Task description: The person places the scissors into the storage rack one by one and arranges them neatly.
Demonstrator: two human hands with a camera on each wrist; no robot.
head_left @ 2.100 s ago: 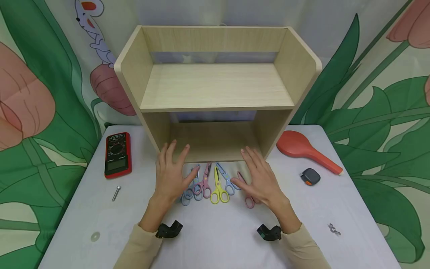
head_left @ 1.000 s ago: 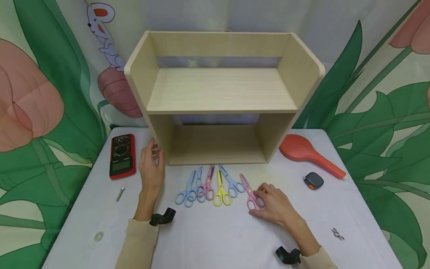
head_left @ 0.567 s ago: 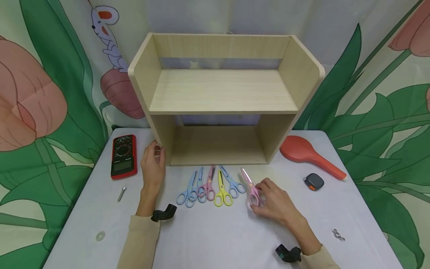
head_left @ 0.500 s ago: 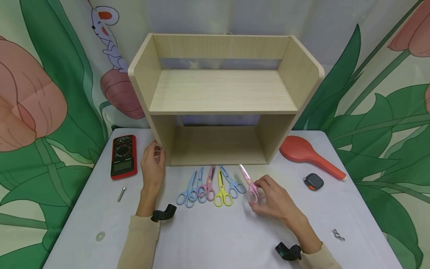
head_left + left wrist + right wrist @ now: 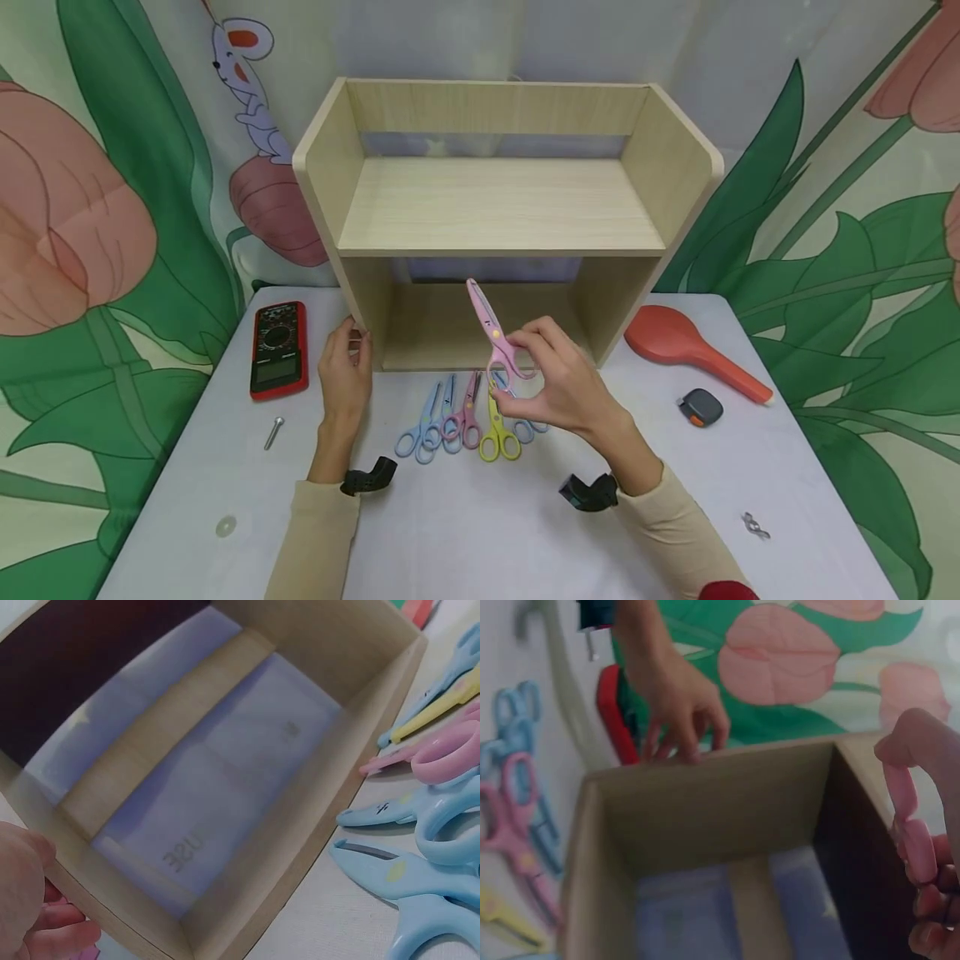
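A silver metal piece (image 5: 756, 526) near the tabletop's (image 5: 480, 533) right edge is too small to identify. The right hand (image 5: 564, 385) partly hides light-blue plastic-handled scissors (image 5: 532, 432).

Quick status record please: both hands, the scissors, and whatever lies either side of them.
Right hand: holding pink scissors by the handles, raised off the table, blades toward the wooden shelf
Left hand: at the shelf's left side
Row before shelf, left to right: two blue scissors, another pink pair, yellow pair, third blue pair
Left side: multimeter, bolt, round disc
Right side: red long-handled item, tape measure, small metal piece
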